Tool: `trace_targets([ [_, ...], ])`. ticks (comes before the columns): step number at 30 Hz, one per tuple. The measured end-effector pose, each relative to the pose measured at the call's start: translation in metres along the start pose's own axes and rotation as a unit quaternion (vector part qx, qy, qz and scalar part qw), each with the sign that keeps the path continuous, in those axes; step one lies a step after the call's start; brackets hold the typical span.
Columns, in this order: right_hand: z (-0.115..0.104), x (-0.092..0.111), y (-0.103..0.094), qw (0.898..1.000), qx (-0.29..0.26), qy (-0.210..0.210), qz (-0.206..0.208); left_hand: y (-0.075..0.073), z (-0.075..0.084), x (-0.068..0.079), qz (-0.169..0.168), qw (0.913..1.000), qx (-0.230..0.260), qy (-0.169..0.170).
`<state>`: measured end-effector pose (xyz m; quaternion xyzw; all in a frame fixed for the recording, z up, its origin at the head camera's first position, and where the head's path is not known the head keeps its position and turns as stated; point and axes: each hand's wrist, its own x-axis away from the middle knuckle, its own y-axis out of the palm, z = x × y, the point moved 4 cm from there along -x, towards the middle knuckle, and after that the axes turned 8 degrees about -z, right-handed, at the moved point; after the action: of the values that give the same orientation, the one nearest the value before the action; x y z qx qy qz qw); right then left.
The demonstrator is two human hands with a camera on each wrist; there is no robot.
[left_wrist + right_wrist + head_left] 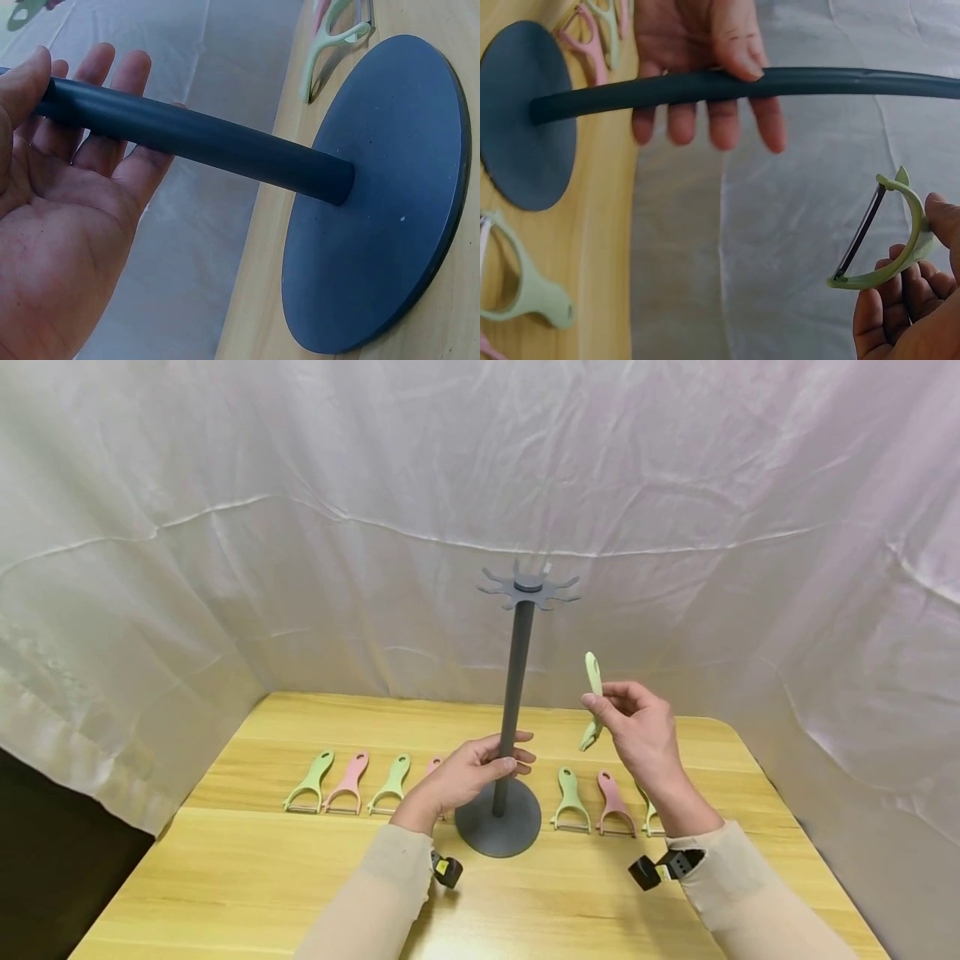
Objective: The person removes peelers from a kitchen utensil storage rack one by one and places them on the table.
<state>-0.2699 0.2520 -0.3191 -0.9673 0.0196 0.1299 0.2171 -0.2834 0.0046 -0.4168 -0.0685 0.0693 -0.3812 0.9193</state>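
A dark grey stand has a round base, an upright pole and a ring of hooks on top. My left hand holds the lower pole, its thumb on one side and its fingers on the other. To the right of the pole, my right hand pinches a light green peeler in the air. The peeler's handle end points up in the head view. Its blade and curved frame show in the right wrist view. No peeler hangs on the hooks.
Left of the base lie a green peeler, a pink one and others, one partly behind my left hand. On the right are a green peeler, a pink one and another partly hidden. White curtains surround the wooden table.
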Motion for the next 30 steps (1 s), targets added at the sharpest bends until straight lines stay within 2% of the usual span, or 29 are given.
trace_targets([
  [18, 0.047, 0.01, -0.012, 0.994, 0.093, 0.049, 0.027, 0.001, 0.002, 0.0, -0.001, 1.0, -0.001, 0.009],
  [30, 0.073, 0.016, -0.026, 0.986, 0.153, 0.049, 0.046, 0.001, 0.002, 0.001, -0.001, 0.9999, 0.01, 0.012],
])
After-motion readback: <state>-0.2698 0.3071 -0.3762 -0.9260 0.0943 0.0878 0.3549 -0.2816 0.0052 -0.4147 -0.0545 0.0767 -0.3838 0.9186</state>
